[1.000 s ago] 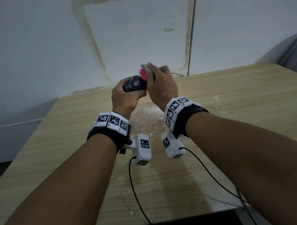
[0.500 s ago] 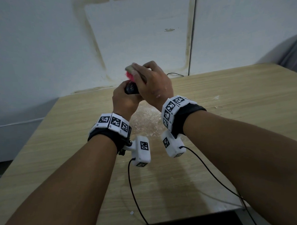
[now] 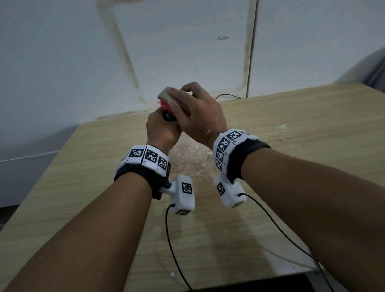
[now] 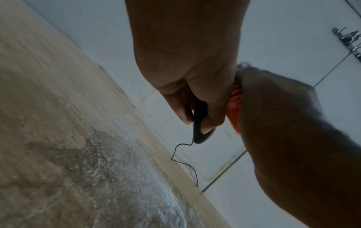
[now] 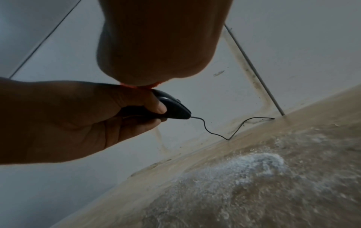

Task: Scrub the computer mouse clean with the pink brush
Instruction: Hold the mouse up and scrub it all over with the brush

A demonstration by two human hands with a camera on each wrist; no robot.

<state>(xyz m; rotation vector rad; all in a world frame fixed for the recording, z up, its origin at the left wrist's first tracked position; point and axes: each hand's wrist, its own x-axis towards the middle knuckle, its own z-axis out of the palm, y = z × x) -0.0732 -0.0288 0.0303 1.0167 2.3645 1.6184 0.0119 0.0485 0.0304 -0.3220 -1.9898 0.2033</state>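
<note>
My left hand (image 3: 162,127) grips a black wired computer mouse (image 5: 173,108) and holds it up above the wooden table (image 3: 295,129). In the head view only a small dark part of the mouse (image 3: 170,117) shows between the hands. My right hand (image 3: 197,110) grips the brush by its grey back (image 3: 167,96), and the pink bristles (image 3: 165,106) press down on top of the mouse. The bristles (image 4: 233,106) also show beside my left thumb in the left wrist view. The mouse cable (image 5: 215,131) hangs down to the table's back edge.
A wet, foamy patch (image 3: 192,161) spreads on the table under the hands; the foam (image 5: 244,169) looks white in the right wrist view. The white wall (image 3: 183,37) stands just behind the table. Small white specks (image 3: 282,127) lie at the right. Camera cables (image 3: 175,255) trail off the front edge.
The right hand has slid the brush leftwards across the top of the mouse, covering most of it. The left hand stays almost still, holding the mouse.
</note>
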